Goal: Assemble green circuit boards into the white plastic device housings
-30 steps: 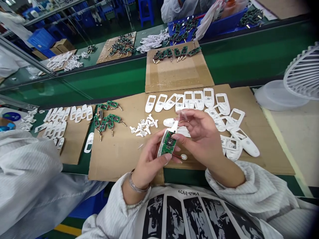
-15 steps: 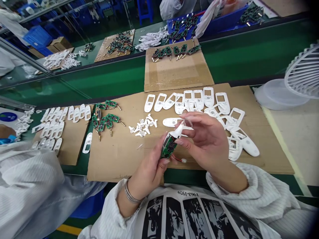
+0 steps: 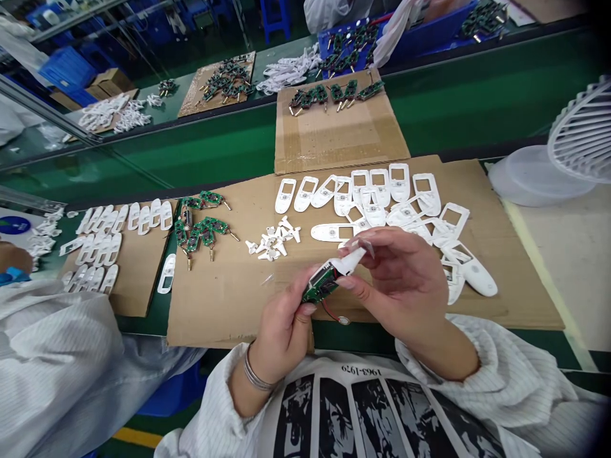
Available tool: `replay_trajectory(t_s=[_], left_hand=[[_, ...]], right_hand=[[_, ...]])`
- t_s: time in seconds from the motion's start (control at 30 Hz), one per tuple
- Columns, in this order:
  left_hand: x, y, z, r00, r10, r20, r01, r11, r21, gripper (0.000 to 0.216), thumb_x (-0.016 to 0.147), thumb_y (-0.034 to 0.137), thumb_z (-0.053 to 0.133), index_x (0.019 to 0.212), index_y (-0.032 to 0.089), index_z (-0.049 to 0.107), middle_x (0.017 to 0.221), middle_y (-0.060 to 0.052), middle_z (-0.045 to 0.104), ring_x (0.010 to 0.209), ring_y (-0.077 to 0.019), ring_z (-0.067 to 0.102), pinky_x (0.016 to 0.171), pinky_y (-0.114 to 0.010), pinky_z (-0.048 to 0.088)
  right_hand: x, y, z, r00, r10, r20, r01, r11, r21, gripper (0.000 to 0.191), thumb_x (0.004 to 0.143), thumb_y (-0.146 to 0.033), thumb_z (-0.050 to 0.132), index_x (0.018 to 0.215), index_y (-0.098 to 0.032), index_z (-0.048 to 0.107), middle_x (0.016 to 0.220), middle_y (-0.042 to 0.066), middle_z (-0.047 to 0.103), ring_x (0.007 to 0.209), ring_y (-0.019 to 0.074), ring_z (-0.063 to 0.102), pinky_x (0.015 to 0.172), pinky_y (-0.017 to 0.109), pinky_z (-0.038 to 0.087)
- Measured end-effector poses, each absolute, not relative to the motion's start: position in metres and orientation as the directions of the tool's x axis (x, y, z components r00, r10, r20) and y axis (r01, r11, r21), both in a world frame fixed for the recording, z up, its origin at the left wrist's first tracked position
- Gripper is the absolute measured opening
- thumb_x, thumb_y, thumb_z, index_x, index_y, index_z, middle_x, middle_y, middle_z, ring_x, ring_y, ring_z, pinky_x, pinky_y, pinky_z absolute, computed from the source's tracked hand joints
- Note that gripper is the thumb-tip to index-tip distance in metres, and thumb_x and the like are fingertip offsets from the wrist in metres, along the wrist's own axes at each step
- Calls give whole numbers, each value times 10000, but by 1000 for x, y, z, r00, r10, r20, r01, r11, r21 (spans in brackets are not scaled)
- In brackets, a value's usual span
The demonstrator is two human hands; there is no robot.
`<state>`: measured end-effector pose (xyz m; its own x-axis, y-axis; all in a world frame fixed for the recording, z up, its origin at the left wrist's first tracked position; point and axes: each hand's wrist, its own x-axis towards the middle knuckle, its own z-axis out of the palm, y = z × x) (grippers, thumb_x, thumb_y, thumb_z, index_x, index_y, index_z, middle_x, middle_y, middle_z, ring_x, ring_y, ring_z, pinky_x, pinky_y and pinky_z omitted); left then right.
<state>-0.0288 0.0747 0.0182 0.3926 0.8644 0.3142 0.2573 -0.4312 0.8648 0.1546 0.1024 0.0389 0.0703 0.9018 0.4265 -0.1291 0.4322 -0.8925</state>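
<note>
My left hand (image 3: 284, 324) is closed around the lower end of a green circuit board (image 3: 319, 286). A white pointed tip cover (image 3: 351, 262) sits on the board's upper end, tilted up to the right. My right hand (image 3: 405, 283) curls around that cover, its thumb against the cover's base. By its fingers is a small clear piece, perhaps film (image 3: 367, 247). A red wire with a small round silver disc (image 3: 344, 320) hangs from the board. Several loose white tip covers (image 3: 273, 242) lie in a heap beyond my left hand.
White shell halves (image 3: 398, 191) cover the right of the cardboard (image 3: 229, 324). Several circuit boards (image 3: 205, 232) lie at its left. A cardboard sheet with more boards (image 3: 341, 140) leans behind. At the right stand a white fan (image 3: 582, 137) and plastic tub (image 3: 539, 181). A co-worker's sleeve (image 3: 57, 356) is at left.
The board has turned flatter, its white tip pointing further right. My right hand has shifted slightly right and down, and its fingers have opened a little around the tip. The wire's disc has swung left.
</note>
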Motion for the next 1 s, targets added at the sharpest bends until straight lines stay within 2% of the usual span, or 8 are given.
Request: replay_trajectory(t_s=[0.13,0.33,0.5,0.7,0.77,0.83,0.93,1.0], left_hand=[[-24,73,14,357,866,349,211,-439,873,533,959,134,405,1455,315,336,1397,-50,534,1250,-191,531,1043,-334,457],[-15,69,7,244,945,218,171,-263,950,452,986,200,374,1420,321,398,1353,-61,564,1123,-187,606,833,-279,564],[-18,71,7,331,900,282,190,-357,915,466,982,182,375,1430,311,383,1365,-59,558,1231,-203,543,1044,-364,460],[-18,62,6,307,908,286,212,-358,909,485,970,175,394,1438,298,369,1384,-69,540,1256,-222,520,1058,-404,440],[-16,62,6,279,929,241,214,-305,928,445,975,224,397,1417,275,407,1346,-88,560,1199,-240,551,993,-406,486],[-15,65,6,265,957,121,180,-173,968,412,977,279,407,1386,258,447,1225,-98,617,1005,-221,625,823,-352,552],[-14,72,9,285,955,-84,105,56,993,375,955,321,471,1322,252,496,1042,-71,633,713,-153,606,581,-258,525],[-15,77,12,313,940,-137,97,112,989,392,942,317,500,1330,266,479,1092,-73,609,683,-138,601,577,-257,519]], right_hand=[[153,101,38,95,894,437,-101,446,-890,562,743,-66,731,1192,-373,592,1034,15,600,900,188,643,783,353,602],[156,105,37,13,934,356,-162,354,-921,532,757,-112,745,1211,-336,578,1092,26,619,959,193,663,851,380,591],[165,110,43,12,951,309,-214,305,-928,494,771,-86,727,1188,-320,606,866,-24,669,870,135,676,817,283,599],[169,110,48,-51,985,162,-173,151,-973,445,765,-103,733,1152,-304,645,826,-20,672,794,119,684,725,231,616],[168,112,44,-45,987,154,-177,143,-974,410,764,-118,735,1125,-295,657,827,-18,670,805,124,686,727,237,618],[167,114,39,-31,991,132,-180,125,-976,381,765,-144,738,1112,-280,658,830,-12,671,810,132,686,722,248,620],[165,116,31,-8,995,103,-146,101,-984,371,766,-191,748,1117,-263,649,853,3,689,807,140,683,732,268,619],[163,116,28,10,995,95,-98,96,-991,369,762,-221,757,1114,-256,652,876,14,699,813,147,682,746,279,615]])
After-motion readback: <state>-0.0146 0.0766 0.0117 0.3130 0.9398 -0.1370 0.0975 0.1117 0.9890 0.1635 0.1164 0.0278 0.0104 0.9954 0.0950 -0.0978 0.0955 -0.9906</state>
